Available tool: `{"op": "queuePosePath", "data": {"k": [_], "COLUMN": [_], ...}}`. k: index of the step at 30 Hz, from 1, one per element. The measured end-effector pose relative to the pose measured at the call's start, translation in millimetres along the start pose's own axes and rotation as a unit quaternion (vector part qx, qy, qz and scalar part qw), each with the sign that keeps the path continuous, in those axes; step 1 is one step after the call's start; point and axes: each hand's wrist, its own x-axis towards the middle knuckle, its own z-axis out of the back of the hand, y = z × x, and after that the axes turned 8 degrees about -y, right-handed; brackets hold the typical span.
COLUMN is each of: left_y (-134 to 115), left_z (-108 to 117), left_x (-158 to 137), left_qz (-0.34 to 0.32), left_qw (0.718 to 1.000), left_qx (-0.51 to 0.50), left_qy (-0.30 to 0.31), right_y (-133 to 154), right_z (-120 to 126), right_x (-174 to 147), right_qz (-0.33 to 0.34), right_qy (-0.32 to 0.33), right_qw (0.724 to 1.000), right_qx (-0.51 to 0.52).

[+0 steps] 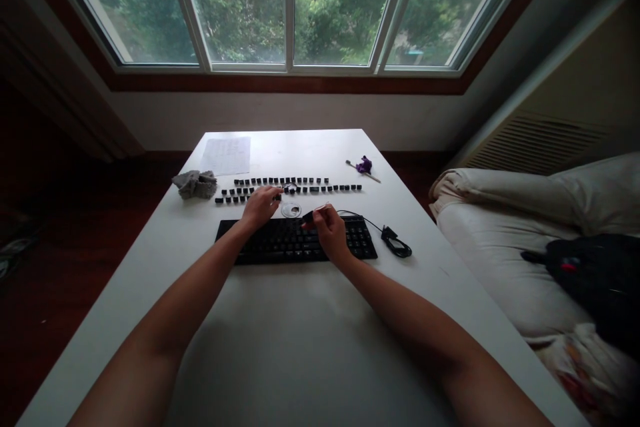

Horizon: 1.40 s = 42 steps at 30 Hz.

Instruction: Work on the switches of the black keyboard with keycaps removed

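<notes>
L hand [260, 207] is hovering by the keycaps [314, 189], sitting in rows prob. to keep order, its grip unclear, while R hand [330, 227] is pinching a small dark pc [308, 217] over the kbd [285, 243], lying flat on the table [300, 320].

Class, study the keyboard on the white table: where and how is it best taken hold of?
Likely by its two short ends, from left and right: the keyboard lies flat and is long sideways. On the right, favour the near corner, since the cable lies bundled just past that end.
</notes>
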Motion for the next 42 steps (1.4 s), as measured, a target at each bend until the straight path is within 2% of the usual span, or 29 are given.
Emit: {"op": "queuePosePath", "data": {"k": [5,15,26,42], "left_y": [3.4,10.9,23.2,22.4], "left_z": [-17.9,-43.6,-44.5,-42.1], "left_x": [16.9,22.2,30.1,27.2], "left_qz": [-0.024,-0.023,-0.041,-0.026], "left_qw": [1.000,0.998,0.996,0.998], "left_qx": [0.014,0.024,0.032,0.011], "left_qy": [0.008,0.044,0.068,0.050], "right_y": [-0.5,-6.2,-8.2,-7.0], "right_z": [0.2,-1.1,-0.3,-0.5], "right_x": [-0.1,-0.9,-1.4,-2.5], "right_qz": [-0.011,-0.020,-0.028,-0.029], "right_qy": [0.011,0.026,0.041,0.049], "right_qw": [1.000,0.999,0.999,0.998], "right_qx": [0.004,0.017,0.016,0.016]}}
